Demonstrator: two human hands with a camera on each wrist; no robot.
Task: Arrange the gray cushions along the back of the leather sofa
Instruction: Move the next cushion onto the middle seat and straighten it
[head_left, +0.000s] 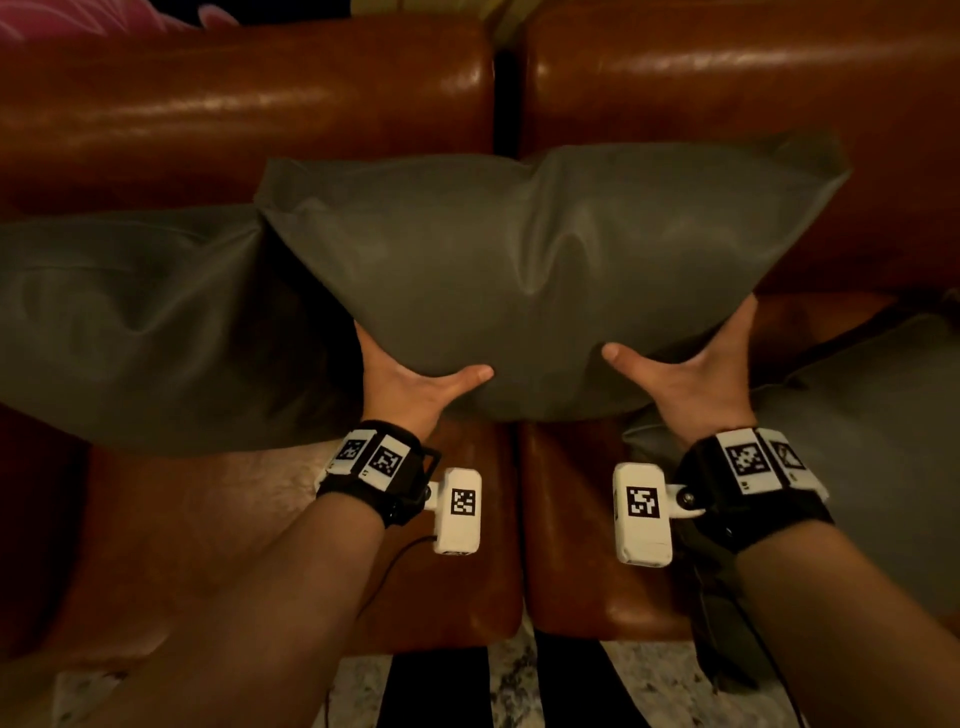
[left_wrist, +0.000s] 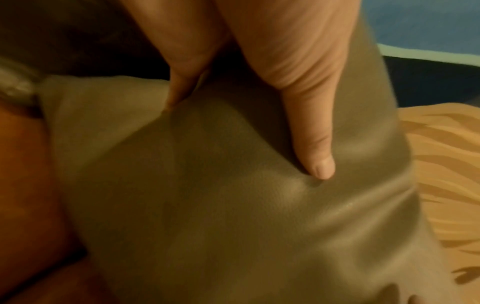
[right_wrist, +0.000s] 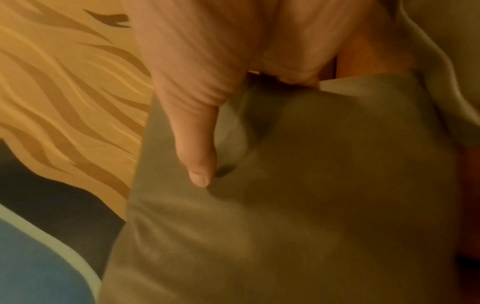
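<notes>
I hold a gray cushion (head_left: 545, 270) in front of the brown leather sofa back (head_left: 249, 109), over the gap between its two sections. My left hand (head_left: 410, 382) grips its lower left edge, thumb on the front, fingers hidden behind. My right hand (head_left: 691, 369) grips the lower right edge the same way. In the left wrist view my thumb (left_wrist: 311, 144) presses into the gray cushion (left_wrist: 233, 205). The right wrist view shows my thumb (right_wrist: 197, 148) dented into the gray cushion (right_wrist: 311, 185). A second gray cushion (head_left: 130, 322) leans at the left, a third (head_left: 872, 447) lies at the right.
The sofa seat (head_left: 311, 545) lies below my wrists, with a dark seam down the middle. A pink patterned item (head_left: 78, 21) shows above the sofa back at the top left. A pale patterned rug (head_left: 519, 675) covers the floor near my feet.
</notes>
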